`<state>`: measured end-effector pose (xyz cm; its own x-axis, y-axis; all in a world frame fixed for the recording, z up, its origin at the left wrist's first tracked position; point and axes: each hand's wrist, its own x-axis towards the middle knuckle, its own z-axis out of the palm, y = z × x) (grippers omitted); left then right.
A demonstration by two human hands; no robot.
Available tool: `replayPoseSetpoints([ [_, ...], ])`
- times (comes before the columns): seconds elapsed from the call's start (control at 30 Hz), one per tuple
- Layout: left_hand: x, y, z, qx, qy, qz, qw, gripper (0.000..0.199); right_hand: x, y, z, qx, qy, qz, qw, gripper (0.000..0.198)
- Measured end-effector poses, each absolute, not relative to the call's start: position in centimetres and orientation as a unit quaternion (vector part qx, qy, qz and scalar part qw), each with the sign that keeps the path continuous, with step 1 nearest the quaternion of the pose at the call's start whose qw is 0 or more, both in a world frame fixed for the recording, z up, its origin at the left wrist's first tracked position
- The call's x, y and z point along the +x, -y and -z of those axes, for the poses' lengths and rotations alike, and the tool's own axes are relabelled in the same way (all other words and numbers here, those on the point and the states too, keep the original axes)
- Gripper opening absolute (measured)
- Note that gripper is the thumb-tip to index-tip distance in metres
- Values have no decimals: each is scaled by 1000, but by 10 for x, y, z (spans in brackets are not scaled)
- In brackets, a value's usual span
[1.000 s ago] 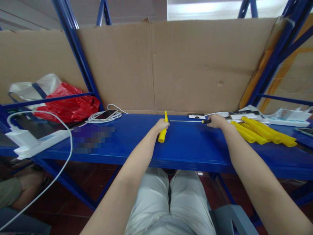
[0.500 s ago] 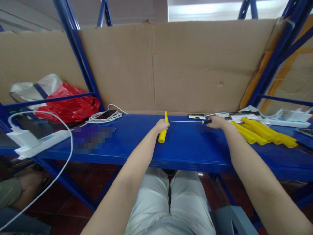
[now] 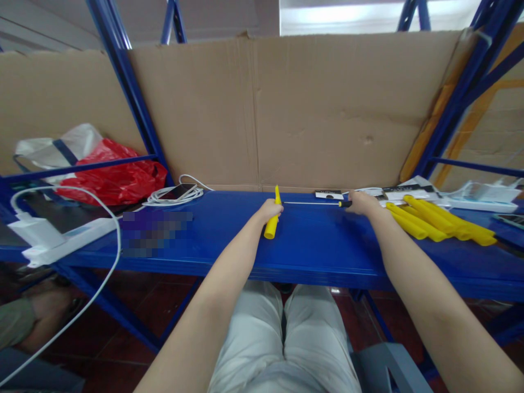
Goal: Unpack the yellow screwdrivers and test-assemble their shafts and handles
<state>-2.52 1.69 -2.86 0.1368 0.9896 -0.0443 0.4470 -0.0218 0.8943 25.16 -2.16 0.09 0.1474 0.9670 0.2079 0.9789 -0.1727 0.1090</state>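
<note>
My left hand (image 3: 268,209) is closed around a yellow tapered plastic tube (image 3: 271,227), thin at its far end and wide at the near end. In my right hand (image 3: 363,203) is the black end of a long screwdriver (image 3: 313,203), with a yellow collar at the start of its thin metal shaft. The shaft lies level across to the left, and its tip meets the tube's side at my left fingers. Whether the tip is inside the tube I cannot tell. Several more yellow tubes (image 3: 440,219) are piled beside my right forearm.
Both hands are above a blue shelf top (image 3: 319,245) backed by cardboard (image 3: 327,109). To the left are a red plastic bag (image 3: 118,172), a coiled white cable (image 3: 174,196) and a power strip (image 3: 82,234). Another strip (image 3: 483,204) is at the right. Part of another person (image 3: 36,316) shows lower left.
Little differs: my right hand and the screwdriver handle have shifted very slightly left. The tube stays in my left hand.
</note>
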Motion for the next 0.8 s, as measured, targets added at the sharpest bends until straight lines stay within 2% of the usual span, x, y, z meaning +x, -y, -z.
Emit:
replayPoseSetpoints([
  [0.23, -25, -17, 28, 635, -571, -326, 406, 23, 258, 19, -3, -734, 678, 48, 13, 24],
  [0.5, -25, -16, 27, 636, -572, -322, 406, 25, 247, 24, -2, -761, 635, 133, 26, 36],
  [0.8, -24, -13, 25, 628, -574, -331, 410, 23, 254, 20, -4, -757, 650, 64, 20, 30],
])
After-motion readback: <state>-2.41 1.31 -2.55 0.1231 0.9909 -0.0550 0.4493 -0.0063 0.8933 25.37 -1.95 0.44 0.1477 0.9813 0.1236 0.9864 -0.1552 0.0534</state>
